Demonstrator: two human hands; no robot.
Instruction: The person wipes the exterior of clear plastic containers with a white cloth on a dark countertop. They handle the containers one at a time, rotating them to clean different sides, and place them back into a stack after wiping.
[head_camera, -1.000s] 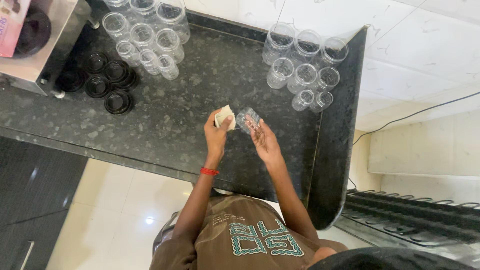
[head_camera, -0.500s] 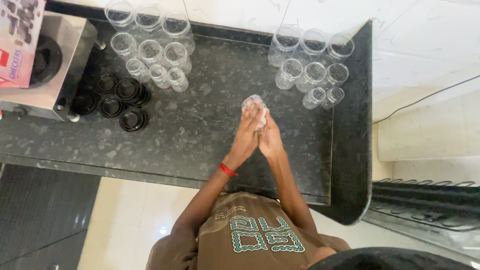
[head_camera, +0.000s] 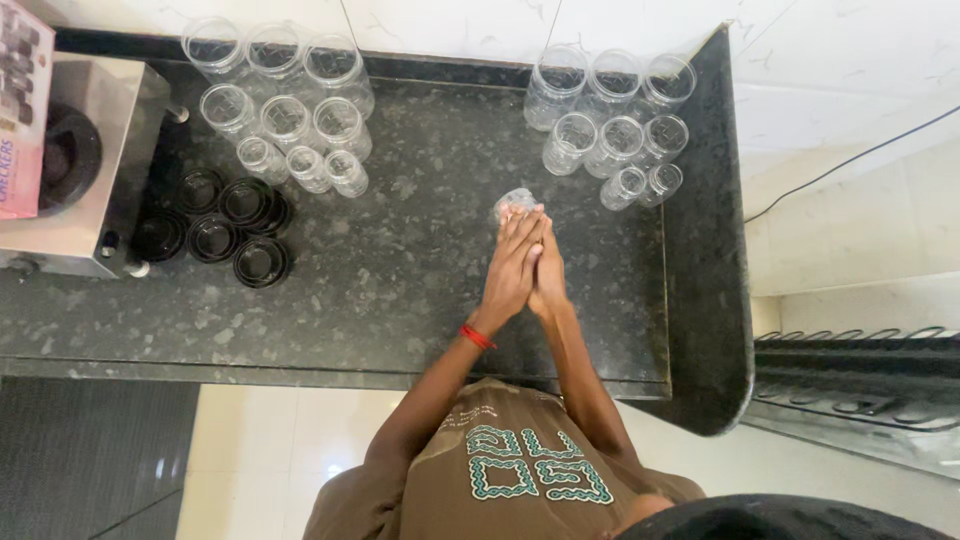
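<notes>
A small clear glass jar (head_camera: 513, 203) is held just above the dark speckled stone counter (head_camera: 400, 280), near its middle. My left hand (head_camera: 508, 270), with a red band at the wrist, and my right hand (head_camera: 550, 275) are pressed side by side, fingers stretched forward and closed around the jar. Only the jar's far end shows past my fingertips. Whatever lies between my palms is hidden.
Several empty glass jars (head_camera: 287, 110) stand at the back left and another group of jars (head_camera: 610, 115) at the back right. Several black lids (head_camera: 225, 230) lie beside a steel appliance (head_camera: 90, 200) on the left. The counter's raised edge (head_camera: 705, 250) runs along the right, with a dark rack (head_camera: 860, 375) beyond it.
A second ago my hands were apart, the left with a pale pad and the right with the jar. They have since come together around the jar and moved farther onto the counter.
</notes>
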